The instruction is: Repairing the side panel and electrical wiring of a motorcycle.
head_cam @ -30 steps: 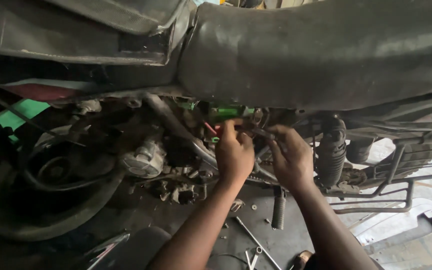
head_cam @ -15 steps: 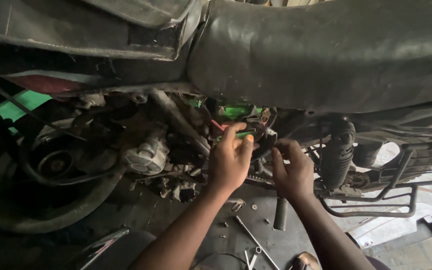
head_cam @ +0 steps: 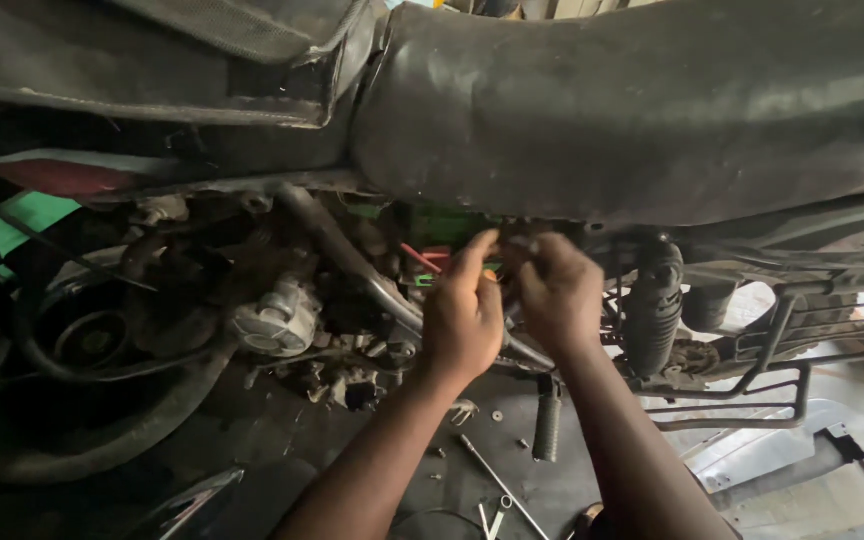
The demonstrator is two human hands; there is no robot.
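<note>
Left hand (head_cam: 464, 322) and right hand (head_cam: 555, 295) reach side by side under the motorcycle seat (head_cam: 652, 110), fingers curled around the green and red wiring connectors (head_cam: 442, 250); exact grip hidden; loose tools (head_cam: 497, 480) lie on the floor below

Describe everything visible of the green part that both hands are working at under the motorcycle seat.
The green part is a boxy piece, plastic by its look, tucked under the black seat amid the frame. Only its upper face shows; the left hand and right hand cover its lower side, fingers raised to it. A red piece sits just below it. Whether it is loose cannot be told.
</note>
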